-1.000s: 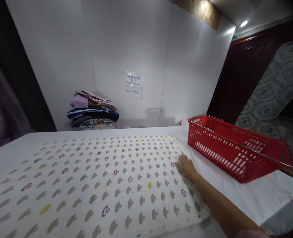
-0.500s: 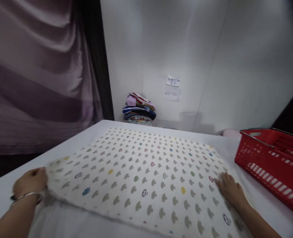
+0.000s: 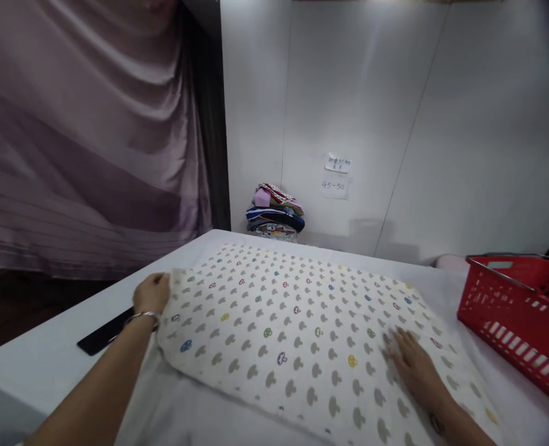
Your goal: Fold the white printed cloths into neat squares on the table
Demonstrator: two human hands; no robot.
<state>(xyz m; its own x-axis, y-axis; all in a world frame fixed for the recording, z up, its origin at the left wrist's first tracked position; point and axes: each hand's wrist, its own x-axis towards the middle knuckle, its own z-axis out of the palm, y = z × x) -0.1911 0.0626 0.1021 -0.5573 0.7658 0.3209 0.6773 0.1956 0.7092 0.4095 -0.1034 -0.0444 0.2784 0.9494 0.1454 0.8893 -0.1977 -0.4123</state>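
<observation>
A cream cloth [image 3: 297, 334] printed with grey mushrooms and a few coloured ones lies spread over the white table. My left hand [image 3: 152, 293], with a silver bangle at the wrist, is closed on the cloth's left edge and holds it slightly raised. On the right part of the cloth my right hand [image 3: 411, 359] lies flat, fingers stretched out and a little blurred. The cloth's near edge curves down from my left hand toward the bottom of the view.
A red plastic basket [image 3: 510, 316] with a metal handle stands at the right. Under my left forearm lies a flat black object [image 3: 102, 331] on the white table [image 3: 37, 365]. Folded fabrics [image 3: 276, 214] are stacked by the wall. A mauve curtain [image 3: 93, 155] hangs at left.
My left hand has carried the cloth's left edge inward and away from me, uncovering the black object. My right hand has slid slightly left on the cloth. The view has shifted left.
</observation>
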